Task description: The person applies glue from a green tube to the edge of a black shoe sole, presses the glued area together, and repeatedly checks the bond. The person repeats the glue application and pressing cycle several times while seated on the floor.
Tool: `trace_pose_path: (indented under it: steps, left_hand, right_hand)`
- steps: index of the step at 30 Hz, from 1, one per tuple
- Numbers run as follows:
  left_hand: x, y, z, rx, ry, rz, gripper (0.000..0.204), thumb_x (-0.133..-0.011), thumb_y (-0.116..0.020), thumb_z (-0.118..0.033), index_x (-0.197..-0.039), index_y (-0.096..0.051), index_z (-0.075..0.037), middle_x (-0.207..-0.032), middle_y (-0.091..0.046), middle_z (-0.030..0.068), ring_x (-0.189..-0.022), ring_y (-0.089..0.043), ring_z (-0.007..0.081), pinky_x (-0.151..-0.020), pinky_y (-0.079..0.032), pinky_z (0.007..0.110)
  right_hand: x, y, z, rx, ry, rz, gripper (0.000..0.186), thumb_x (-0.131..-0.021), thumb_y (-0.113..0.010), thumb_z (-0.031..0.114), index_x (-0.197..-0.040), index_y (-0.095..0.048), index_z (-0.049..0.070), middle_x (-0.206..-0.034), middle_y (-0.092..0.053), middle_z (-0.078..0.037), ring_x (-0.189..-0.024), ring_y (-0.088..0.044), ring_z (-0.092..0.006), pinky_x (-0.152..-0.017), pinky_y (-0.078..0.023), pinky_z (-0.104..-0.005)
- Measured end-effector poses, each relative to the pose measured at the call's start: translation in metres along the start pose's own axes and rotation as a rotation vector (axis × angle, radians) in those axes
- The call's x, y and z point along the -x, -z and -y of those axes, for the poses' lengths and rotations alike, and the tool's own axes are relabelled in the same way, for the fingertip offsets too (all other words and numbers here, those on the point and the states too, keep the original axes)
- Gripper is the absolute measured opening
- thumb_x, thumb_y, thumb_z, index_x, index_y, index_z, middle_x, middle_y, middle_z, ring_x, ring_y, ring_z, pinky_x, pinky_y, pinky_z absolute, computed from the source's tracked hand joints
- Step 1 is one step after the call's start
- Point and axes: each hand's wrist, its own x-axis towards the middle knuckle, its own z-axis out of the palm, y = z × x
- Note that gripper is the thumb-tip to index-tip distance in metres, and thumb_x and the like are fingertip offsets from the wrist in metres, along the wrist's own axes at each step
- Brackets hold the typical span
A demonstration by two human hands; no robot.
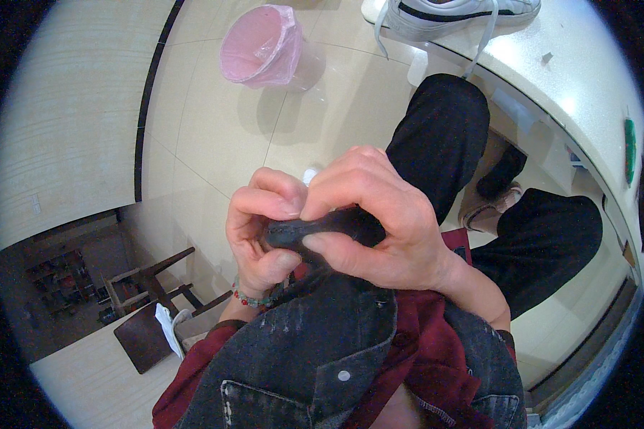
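Observation:
A folded band of dark fabric (286, 232) is stretched between my two hands, in front of my chest. My left hand (254, 229) pinches its left end between thumb and fingers, a beaded bracelet on the wrist. Close beside it, my right hand (386, 222) grips the same band, thumb below and fingers above. The fabric runs back toward the worn black denim jacket (300, 343) on me; I cannot tell whether it is part of it. My right palm and fingers hide much of the band.
A pink-lined bin (293, 53) stands on the tiled floor ahead. At upper right, a white table (551, 64) holds a white sneaker (436, 18) with loose laces and a green slim object (630, 150). A dark wooden chair (147, 336) is at lower left. My black-trousered knees are at right.

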Motion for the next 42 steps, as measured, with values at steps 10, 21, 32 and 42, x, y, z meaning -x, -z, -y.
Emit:
trace_pose_path:
  steps: [10, 21, 32, 42]
  left_hand:
    - [-0.013, 0.0, -0.002, -0.056, 0.008, 0.039, 0.043, -0.072, -0.077, -0.023, -0.103, -0.057, -0.001, -0.103, -0.053, 0.0134, -0.092, -0.055, 0.02, -0.081, -0.045, 0.031]
    - [-0.044, -0.007, 0.013, -0.095, 0.09, 0.126, 0.041, -0.067, -0.076, -0.016, -0.102, -0.064, 0.002, -0.102, -0.055, 0.0133, -0.093, -0.056, 0.0204, -0.084, -0.044, 0.03]
    - [-0.054, -0.015, 0.016, -0.183, 0.15, 0.012, 0.028, -0.07, -0.064, -0.001, -0.097, -0.062, 0.002, -0.099, -0.06, 0.0137, -0.092, -0.058, 0.0198, -0.084, -0.047, 0.031]
    - [-0.049, -0.011, 0.021, -0.13, 0.117, -0.032, 0.026, -0.071, -0.063, -0.003, -0.096, -0.062, 0.002, -0.098, -0.06, 0.0143, -0.089, -0.058, 0.0195, -0.081, -0.047, 0.031]
  right_hand:
    - [0.01, 0.013, 0.003, -0.139, -0.332, -0.013, 0.051, -0.07, -0.078, 0.002, -0.114, -0.052, 0.002, -0.109, -0.056, -0.008, -0.102, -0.056, -0.0184, -0.091, -0.045, -0.0323]
    - [0.053, 0.14, 0.012, 0.542, -0.575, -0.729, 0.017, -0.091, -0.061, 0.006, -0.108, -0.061, 0.004, -0.105, -0.062, -0.004, -0.097, -0.057, -0.0121, -0.09, -0.044, -0.0253]
    - [0.124, 0.388, 0.003, 1.5, -0.689, -0.825, 0.051, -0.091, -0.063, 0.044, -0.12, -0.063, 0.003, -0.112, -0.066, -0.012, -0.1, -0.061, -0.0198, -0.09, -0.046, -0.0305]
    - [0.137, 0.416, 0.0, 1.434, -0.593, -0.792, 0.041, -0.092, -0.064, 0.037, -0.114, -0.066, 0.002, -0.105, -0.069, -0.01, -0.095, -0.063, -0.0177, -0.088, -0.048, -0.0288]
